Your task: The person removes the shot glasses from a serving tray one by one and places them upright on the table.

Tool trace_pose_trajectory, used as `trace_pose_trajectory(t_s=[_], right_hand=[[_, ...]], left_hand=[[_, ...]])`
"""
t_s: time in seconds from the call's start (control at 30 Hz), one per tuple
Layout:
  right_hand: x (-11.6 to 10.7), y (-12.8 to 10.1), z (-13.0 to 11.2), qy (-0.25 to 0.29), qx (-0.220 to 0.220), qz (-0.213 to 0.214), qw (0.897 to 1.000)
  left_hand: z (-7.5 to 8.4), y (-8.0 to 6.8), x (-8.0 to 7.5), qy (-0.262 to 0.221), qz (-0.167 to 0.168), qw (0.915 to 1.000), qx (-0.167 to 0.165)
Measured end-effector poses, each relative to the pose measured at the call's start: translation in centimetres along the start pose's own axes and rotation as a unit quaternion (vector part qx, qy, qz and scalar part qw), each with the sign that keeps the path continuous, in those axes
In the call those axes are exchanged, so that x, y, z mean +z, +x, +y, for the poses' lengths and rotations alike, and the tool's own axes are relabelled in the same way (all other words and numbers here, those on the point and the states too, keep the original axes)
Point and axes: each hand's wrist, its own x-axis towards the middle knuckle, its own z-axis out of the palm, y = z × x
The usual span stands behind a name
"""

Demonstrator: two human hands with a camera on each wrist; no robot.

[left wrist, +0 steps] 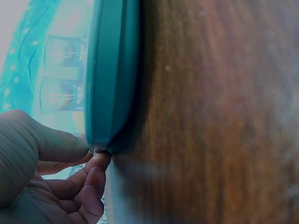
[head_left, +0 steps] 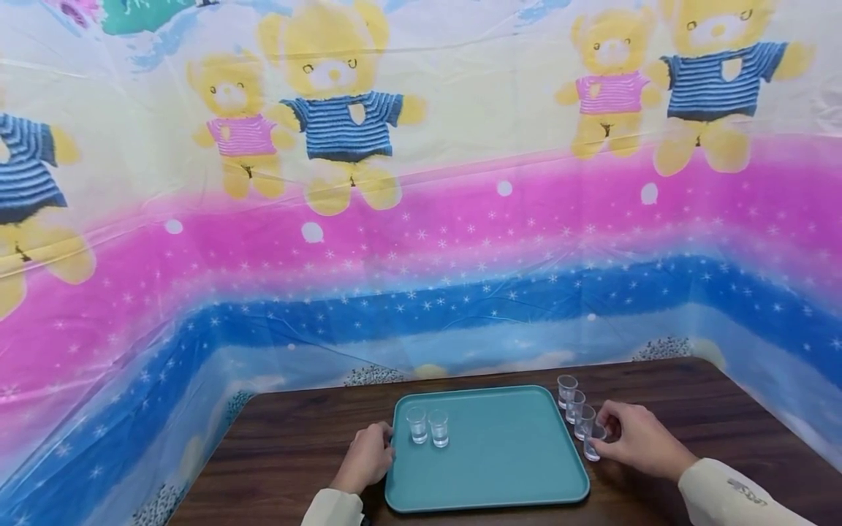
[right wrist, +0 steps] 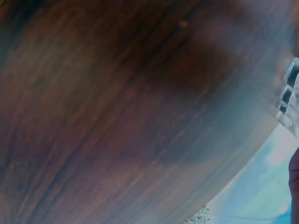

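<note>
A teal tray (head_left: 500, 467) lies on a dark wooden table (head_left: 289, 446). Two small clear glasses (head_left: 427, 426) stand on its far left part. My left hand (head_left: 387, 440) grips the tray's left rim; in the left wrist view its fingers (left wrist: 96, 175) curl under the tray's edge (left wrist: 112, 70) with the thumb on top, and the two glasses (left wrist: 61, 74) show behind. Right of the tray stands a row of several clear glasses (head_left: 574, 404). My right hand (head_left: 604, 432) pinches the nearest glass (head_left: 593, 444) of that row. The right wrist view shows mostly table, with glasses (right wrist: 290, 91) at its right edge.
A plastic sheet (head_left: 421, 219) printed with bears and pink and blue bands forms walls round the table's back and sides. The table's far right corner (head_left: 707, 365) lies just past the glass row. Bare wood shows left of the tray and near the front right.
</note>
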Motion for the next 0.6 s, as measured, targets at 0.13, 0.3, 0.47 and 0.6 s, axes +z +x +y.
trace_pose_trajectory(t_s=[0.13, 0.3, 0.47, 0.6], right_hand=[[-0.02, 0.07, -0.21, 0.004, 0.008, -0.001, 1.0], [-0.19, 0.13, -0.38, -0.007, 0.005, 0.004, 1.0], [-0.45, 0.16, -0.39, -0.031, 0.004, 0.019, 0.999], [-0.77, 0.36, -0.62, -0.057, -0.018, 0.053, 0.997]], left_hand=[[-0.02, -0.04, 0.0, -0.001, 0.0, 1.0, 0.003], [-0.01, -0.05, 0.0, 0.001, 0.005, 1.0, 0.001], [-0.04, -0.06, 0.03, -0.001, 0.006, 1.0, 0.003], [0.03, -0.12, 0.02, -0.001, 0.005, 1.0, 0.003]])
